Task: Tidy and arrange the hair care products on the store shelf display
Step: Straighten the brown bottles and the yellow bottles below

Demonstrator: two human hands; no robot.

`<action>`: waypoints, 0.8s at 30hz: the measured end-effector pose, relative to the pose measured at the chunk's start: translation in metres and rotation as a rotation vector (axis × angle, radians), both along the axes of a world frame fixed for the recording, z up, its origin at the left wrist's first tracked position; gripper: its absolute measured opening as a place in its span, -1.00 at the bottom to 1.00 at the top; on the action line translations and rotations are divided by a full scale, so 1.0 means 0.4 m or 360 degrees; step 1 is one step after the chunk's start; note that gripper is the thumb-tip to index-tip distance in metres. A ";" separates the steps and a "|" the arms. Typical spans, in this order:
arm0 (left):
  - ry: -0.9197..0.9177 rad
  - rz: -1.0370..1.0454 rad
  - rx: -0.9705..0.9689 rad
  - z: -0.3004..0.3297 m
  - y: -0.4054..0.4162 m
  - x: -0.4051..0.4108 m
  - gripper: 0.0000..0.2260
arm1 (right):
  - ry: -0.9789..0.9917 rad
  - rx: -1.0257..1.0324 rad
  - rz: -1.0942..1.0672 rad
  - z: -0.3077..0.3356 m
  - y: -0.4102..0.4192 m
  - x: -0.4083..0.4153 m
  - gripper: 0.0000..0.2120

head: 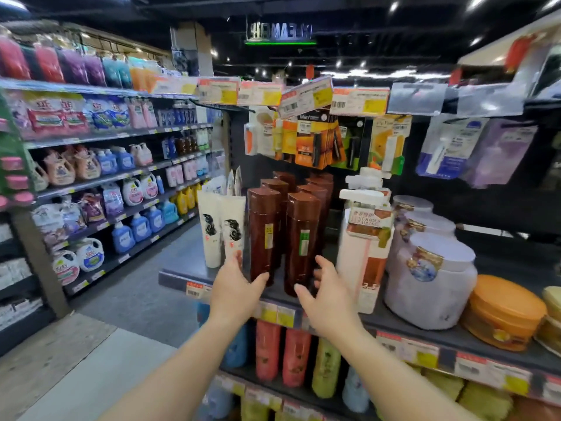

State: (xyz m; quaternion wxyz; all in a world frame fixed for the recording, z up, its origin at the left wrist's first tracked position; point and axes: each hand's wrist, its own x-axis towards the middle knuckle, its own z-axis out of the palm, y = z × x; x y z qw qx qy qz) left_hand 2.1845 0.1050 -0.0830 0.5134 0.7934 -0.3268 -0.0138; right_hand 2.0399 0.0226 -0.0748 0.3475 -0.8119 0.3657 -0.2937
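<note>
1. Your left hand (235, 285) is at the shelf edge (182, 276), fingers spread and relaxed, gripping nothing. Its thumb reaches toward the base of the front-left brown bottle (263, 238); whether it touches, you cannot tell.
2. Your right hand (326, 296) is also spread, nothing in it. Its fingers sit just beside the lower part of the front-right brown bottle (302, 241), with the fingertips close to or against its side; contact is unclear.
3. Both front bottles stand upright near the shelf edge, side by side and apart from each other. More brown bottles (315, 189) stand in rows behind them.
4. Left of the bottles: two white tubes (221, 226) standing upright, touching each other, with more behind.
5. Right of the bottles: a white pump bottle (362, 238) with an orange-brown label, another behind it.
6. Further right: a row of pale lilac jars (431, 287) with white lids, then an orange tub (504, 314) at the shelf's front.
7. Above: carded packs (315, 138) hang from pegs under yellow price tags (303, 97).
8. Below: red and green bottles (282, 357) on the lower shelf.
9. Across the aisle on your left: detergent shelves (121, 189).
</note>
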 end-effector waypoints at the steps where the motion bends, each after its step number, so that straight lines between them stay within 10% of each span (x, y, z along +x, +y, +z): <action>1: -0.0062 -0.0043 0.0086 0.001 -0.003 0.018 -0.47 | 0.0011 0.0002 -0.0066 -0.008 0.000 0.018 -0.33; 7: -0.0390 -0.0142 0.0519 0.013 -0.015 0.070 -0.58 | 0.0186 -0.0048 -0.0452 -0.032 0.007 0.085 -0.33; 24: -0.0330 -0.0386 0.0383 -0.018 -0.022 0.126 -0.69 | 0.0311 -0.0145 -0.0652 -0.024 0.022 0.107 -0.36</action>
